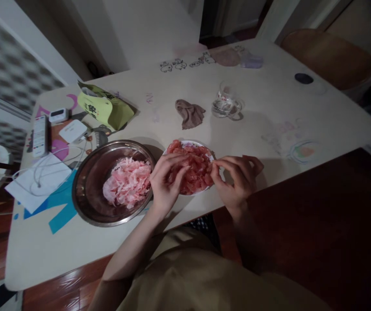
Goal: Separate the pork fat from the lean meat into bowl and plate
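A white plate (201,191) near the table's front edge carries a pile of raw red meat pieces (193,175). Over its left side, my left hand (167,179) has thumb and fingers drawn together; anything between them is too small to make out. At the plate's right rim, my right hand (235,177) makes a pinch with thumb and forefinger, and what it holds, if anything, cannot be made out. To the left stands a steel bowl (90,190) with pale pink shredded meat (128,181), partly behind my left hand.
Behind the plate lie a crumpled brown cloth (190,114) and a glass mug (226,106) of clear liquid. A green-yellow bag (106,108) is at the back left. A remote control (40,136), a white adapter (74,131) and a cable lie at the left.
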`<action>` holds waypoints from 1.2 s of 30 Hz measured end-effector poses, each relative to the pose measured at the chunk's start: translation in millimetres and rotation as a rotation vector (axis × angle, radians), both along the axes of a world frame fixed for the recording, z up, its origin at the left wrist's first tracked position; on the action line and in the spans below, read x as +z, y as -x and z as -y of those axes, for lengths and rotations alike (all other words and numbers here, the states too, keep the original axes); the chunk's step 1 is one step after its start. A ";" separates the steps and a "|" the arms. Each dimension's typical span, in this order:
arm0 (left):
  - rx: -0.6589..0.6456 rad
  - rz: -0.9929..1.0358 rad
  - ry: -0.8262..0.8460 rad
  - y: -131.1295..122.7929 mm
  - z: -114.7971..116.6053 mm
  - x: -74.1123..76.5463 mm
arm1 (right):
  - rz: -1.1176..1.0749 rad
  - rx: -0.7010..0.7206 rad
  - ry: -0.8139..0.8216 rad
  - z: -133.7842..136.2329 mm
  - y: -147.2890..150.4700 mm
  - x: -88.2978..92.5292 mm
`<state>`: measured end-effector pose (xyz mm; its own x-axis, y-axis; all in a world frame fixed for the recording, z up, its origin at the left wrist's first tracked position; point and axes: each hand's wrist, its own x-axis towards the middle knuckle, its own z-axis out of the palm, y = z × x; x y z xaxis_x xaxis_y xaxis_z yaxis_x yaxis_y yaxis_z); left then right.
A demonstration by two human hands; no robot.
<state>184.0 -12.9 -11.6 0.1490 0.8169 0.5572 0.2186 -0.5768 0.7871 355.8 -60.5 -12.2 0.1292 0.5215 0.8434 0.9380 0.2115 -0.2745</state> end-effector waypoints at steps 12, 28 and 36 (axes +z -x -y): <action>-0.185 -0.181 0.067 7.8 1.9 2.1 | -0.030 -0.025 0.045 -1.1 -11.3 -9.8; 0.041 -0.279 -0.110 44.7 13.8 24.8 | -0.157 0.299 0.083 -4.9 40.2 27.2; 0.321 -0.169 -0.031 117.7 21.1 33.0 | -0.013 0.597 0.244 -37.0 122.1 29.4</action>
